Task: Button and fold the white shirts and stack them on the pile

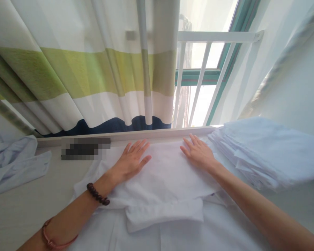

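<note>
The fingers of my left hand [133, 159] and right hand [200, 153] lie flat and spread, gripping nothing, on a folded white cloth garment [163, 183] near the middle of the pale, smooth tabletop's [13, 218] far edge. A thick stack of folded white cloth [272, 150] sits toward that edge's right end, a crumpled white cloth [13, 164] toward its left.

In front of you, a garment [167, 174] lies on a table [18, 212]. From its middle, your left hand [132, 161] rests on it at 10 o'clock, your right hand [199, 151] at 2. Just past your right hand, between 2 and 3, sits a stack of folded cloth [267, 150]. Past your left hand, at 10, is an obscured item [81, 149]; farther out, nearer 9, lies a heap of cloth [15, 160]. Behind the table's far edge, a curtain [81, 69] hangs at 11, a railing [219, 37] stands at 1, and a window [209, 76] is behind the railing.
</note>
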The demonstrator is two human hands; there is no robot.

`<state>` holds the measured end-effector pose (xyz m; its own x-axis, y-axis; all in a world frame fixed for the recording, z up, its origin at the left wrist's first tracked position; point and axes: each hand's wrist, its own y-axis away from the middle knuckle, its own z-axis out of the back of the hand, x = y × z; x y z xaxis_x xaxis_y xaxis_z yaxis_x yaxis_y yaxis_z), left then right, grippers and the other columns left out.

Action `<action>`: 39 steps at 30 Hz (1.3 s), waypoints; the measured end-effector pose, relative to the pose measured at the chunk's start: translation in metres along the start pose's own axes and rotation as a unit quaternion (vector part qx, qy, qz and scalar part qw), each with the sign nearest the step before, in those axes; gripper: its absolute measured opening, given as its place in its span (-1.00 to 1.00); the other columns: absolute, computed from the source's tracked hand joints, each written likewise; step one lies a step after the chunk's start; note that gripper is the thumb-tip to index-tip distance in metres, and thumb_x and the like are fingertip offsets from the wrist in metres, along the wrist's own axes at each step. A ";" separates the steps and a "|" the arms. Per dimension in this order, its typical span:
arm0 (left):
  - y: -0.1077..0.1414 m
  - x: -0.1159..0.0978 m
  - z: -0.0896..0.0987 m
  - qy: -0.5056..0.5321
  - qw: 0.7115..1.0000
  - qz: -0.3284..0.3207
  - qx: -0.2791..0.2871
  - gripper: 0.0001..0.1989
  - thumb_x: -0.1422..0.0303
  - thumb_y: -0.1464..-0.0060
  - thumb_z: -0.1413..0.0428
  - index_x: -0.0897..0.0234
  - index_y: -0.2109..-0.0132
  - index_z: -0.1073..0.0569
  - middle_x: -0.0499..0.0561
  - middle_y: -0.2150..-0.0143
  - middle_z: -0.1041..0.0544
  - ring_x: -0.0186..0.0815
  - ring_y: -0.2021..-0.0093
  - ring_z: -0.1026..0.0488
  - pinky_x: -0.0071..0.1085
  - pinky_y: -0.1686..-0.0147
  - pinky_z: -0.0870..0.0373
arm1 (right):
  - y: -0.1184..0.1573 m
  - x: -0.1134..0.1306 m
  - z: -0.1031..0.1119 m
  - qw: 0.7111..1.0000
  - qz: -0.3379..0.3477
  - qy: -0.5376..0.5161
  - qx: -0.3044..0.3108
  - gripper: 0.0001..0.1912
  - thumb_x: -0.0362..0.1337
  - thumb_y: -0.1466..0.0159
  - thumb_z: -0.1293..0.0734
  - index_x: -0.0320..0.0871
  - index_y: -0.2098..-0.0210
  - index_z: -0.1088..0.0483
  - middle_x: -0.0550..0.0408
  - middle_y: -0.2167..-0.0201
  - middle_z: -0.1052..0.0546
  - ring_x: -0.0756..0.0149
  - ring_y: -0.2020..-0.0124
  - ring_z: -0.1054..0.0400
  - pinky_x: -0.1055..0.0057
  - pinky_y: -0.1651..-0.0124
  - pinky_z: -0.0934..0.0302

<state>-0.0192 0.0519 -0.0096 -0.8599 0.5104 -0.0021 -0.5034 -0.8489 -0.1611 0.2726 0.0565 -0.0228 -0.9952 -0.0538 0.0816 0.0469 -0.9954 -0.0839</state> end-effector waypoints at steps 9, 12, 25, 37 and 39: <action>0.037 0.061 -0.012 -0.017 0.997 0.074 0.027 -0.37 0.08 -0.29 0.31 0.39 -0.33 -0.09 0.11 -0.36 -0.08 -0.15 -0.35 -0.01 -0.10 -0.30 0.08 | -0.005 -0.021 -0.013 1.000 -0.012 0.015 0.024 -0.32 0.05 -0.37 0.11 -0.20 -0.35 0.09 -0.09 -0.38 0.09 0.15 -0.37 0.26 0.15 -0.33 0.25; 0.035 0.059 -0.010 -0.027 0.996 0.075 0.026 -0.40 0.10 -0.28 0.27 0.37 -0.32 -0.12 0.10 -0.35 -0.10 -0.13 -0.34 -0.03 -0.10 -0.29 0.06 | -0.009 -0.018 -0.005 0.999 -0.015 0.026 0.036 -0.30 0.04 -0.37 0.09 -0.26 -0.35 0.09 -0.10 -0.37 0.06 0.13 -0.37 0.22 0.15 -0.33 0.23; 0.024 0.047 -0.017 -0.022 0.988 0.148 0.035 -0.30 0.00 -0.24 0.25 0.43 -0.33 -0.08 0.23 -0.38 0.00 -0.04 -0.37 0.09 -0.04 -0.30 0.17 | 0.000 -0.002 -0.019 0.999 0.024 -0.009 0.032 -0.26 0.13 -0.34 0.14 -0.15 -0.36 0.11 -0.01 -0.39 0.12 0.17 -0.38 0.29 0.13 -0.35 0.32; 0.007 0.051 -0.007 -0.036 0.990 0.133 0.029 -0.36 0.04 -0.25 0.24 0.39 -0.29 -0.17 0.22 -0.34 -0.12 -0.05 -0.33 -0.06 -0.08 -0.24 0.01 | -0.014 -0.029 -0.007 0.999 -0.043 0.019 0.022 -0.37 0.04 -0.36 0.10 -0.08 -0.32 -0.01 -0.10 -0.35 -0.04 0.02 -0.35 0.18 -0.02 -0.29 0.22; 0.000 0.053 0.003 -0.042 0.990 0.134 0.020 -0.42 0.06 -0.25 0.20 0.35 -0.21 -0.29 0.24 -0.24 -0.30 0.00 -0.23 -0.23 -0.04 -0.17 -0.11 | -0.021 -0.027 0.002 0.999 -0.033 0.031 0.022 -0.41 0.00 -0.36 0.03 -0.13 -0.25 -0.16 -0.15 -0.26 -0.21 0.00 -0.31 0.04 -0.03 -0.27 0.19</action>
<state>-0.0648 0.0785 -0.0063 -0.9660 0.2548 0.0437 -0.2583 -0.9577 -0.1271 0.2989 0.0784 -0.0216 -0.9996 0.0151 0.0237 -0.0160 -0.9992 -0.0360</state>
